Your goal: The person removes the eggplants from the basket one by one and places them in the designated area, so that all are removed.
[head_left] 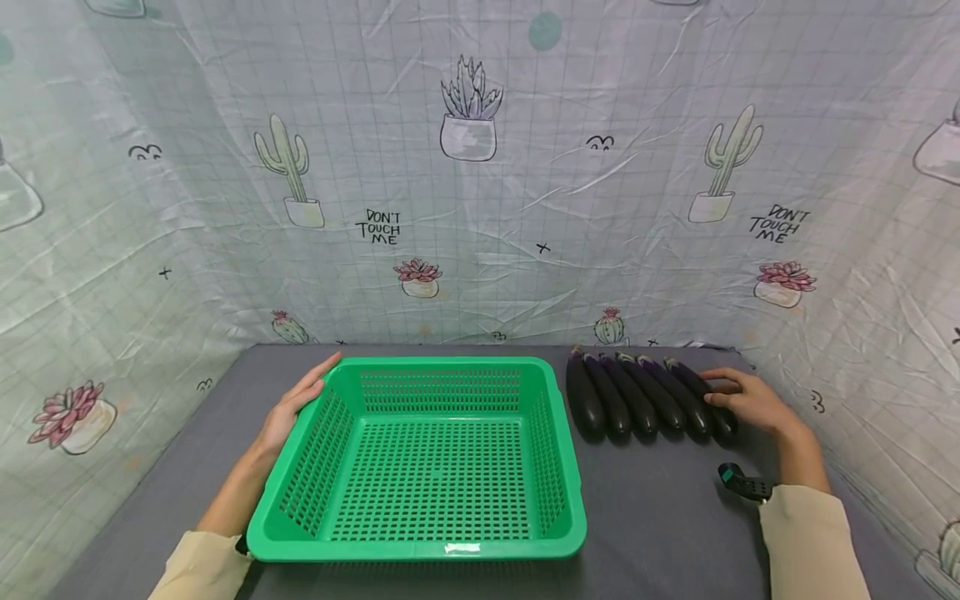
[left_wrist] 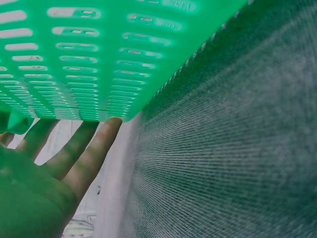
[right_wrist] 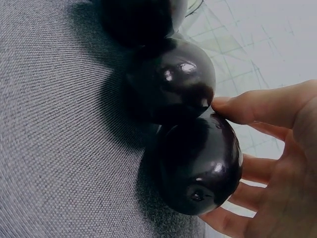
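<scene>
A green plastic basket [head_left: 435, 550] with slotted sides stands on the grey tabletop, with nothing inside. My left hand [head_left: 288, 408] rests against its left side. In the left wrist view, the straight fingers [left_wrist: 91, 153] touch the slotted wall; the thumb is not visible there. Right of the basket, several dark purple eggplants [head_left: 633, 400] lie side by side in a row. My right hand [head_left: 750, 402] holds the rightmost eggplant [right_wrist: 198, 163]. Its thumb sits at the gap to the neighbouring eggplant [right_wrist: 171, 82], and the other fingers are round the far side.
Grey cloth covers the table [head_left: 652, 517]. A pale curtain [head_left: 480, 208] printed with potted plants hangs behind it and along both sides. A black wrist device [head_left: 742, 482] is worn at the right sleeve.
</scene>
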Demonstrator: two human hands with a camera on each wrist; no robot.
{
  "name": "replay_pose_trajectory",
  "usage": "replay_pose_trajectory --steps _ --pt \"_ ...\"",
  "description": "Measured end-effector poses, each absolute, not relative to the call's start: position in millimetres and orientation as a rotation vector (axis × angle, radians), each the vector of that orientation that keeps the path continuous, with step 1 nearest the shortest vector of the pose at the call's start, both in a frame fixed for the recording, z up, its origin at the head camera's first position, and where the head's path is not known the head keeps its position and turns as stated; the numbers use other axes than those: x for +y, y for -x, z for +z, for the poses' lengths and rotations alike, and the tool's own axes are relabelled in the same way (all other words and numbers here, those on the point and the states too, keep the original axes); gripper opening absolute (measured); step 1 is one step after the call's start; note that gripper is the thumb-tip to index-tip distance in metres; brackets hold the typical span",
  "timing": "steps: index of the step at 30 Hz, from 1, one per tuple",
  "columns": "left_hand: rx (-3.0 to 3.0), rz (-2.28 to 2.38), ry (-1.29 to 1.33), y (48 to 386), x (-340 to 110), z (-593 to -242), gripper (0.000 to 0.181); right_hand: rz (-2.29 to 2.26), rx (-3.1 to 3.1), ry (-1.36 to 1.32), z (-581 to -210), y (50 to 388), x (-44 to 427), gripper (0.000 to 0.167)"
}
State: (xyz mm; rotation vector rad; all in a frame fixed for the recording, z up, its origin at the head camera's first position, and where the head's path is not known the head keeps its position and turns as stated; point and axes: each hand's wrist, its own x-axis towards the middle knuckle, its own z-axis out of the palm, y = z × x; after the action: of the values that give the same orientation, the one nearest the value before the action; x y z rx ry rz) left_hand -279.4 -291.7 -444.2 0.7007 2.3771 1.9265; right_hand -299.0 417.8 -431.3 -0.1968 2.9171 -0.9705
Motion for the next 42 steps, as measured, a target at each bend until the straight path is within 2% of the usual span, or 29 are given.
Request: replay_pose_trajectory --steps 18,25,31,42 --pt "2.453 1.915 -0.752 279 -292 -448 0.052 -1.005 2.886 0.173 -433 298 419 0.051" --pt "2.355 1.973 -0.74 277 -290 -448 0.054 -0.995 3.005 0.172 -411 292 415 0.049" --pt "2.307 2.033 -0.799 279 -289 -448 0.053 -0.951 3.043 0.132 -393 287 408 0.055" --pt "2.354 2.013 -0.769 278 -291 -449 0.052 -0.943 3.063 0.164 -387 288 402 0.055"
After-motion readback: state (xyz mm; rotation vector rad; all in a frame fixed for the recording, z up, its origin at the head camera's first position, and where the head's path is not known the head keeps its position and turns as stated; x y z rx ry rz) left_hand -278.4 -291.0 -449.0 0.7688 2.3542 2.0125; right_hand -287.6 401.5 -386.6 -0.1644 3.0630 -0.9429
